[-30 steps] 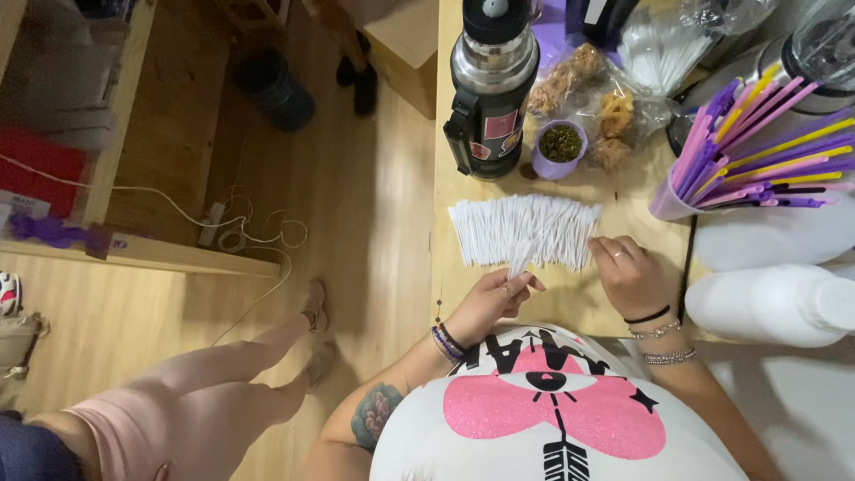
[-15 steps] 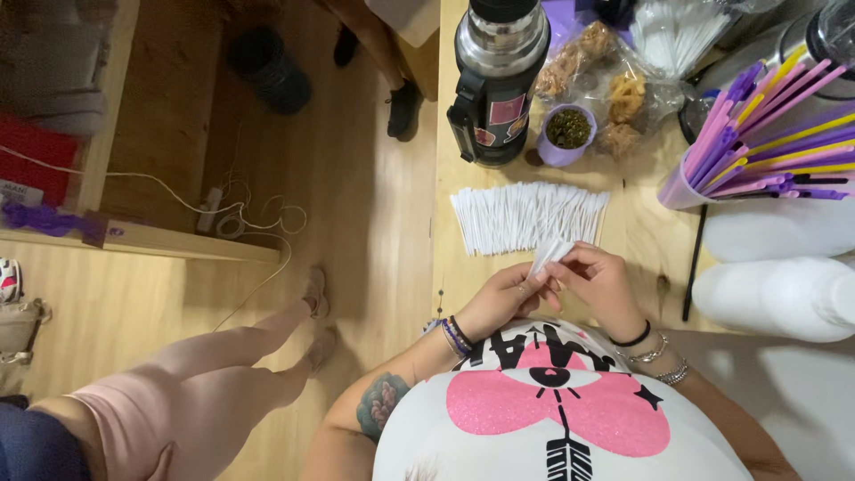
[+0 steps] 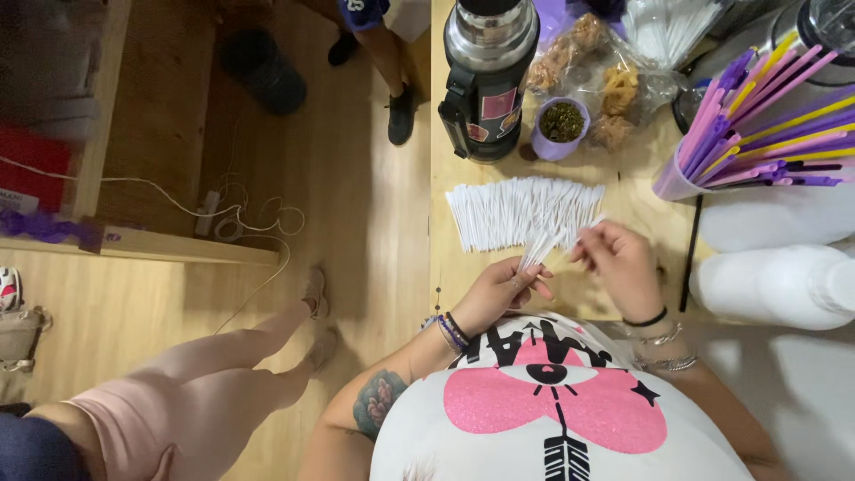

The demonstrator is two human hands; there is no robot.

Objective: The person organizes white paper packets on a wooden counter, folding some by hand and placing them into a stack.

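white paper-wrapped straws (image 3: 521,212) fanned in a row on the wooden table (image 3: 463,276), with a few lifted at the near edge, pinched in the curled fingers of the left hand (image 3: 499,292). right hand (image 3: 623,265) just beside, fingertips narrowed on the same little bunch. beyond: steel thermos (image 3: 488,76), small purple cup (image 3: 559,127), snack bags (image 3: 606,85), cup of coloured straws (image 3: 757,125), white bottles (image 3: 784,276) at right.

Single head-mounted view looks steeply down from above, near the bench (image 3: 463,267) edge, with floor (image 3: 356,232) at left.
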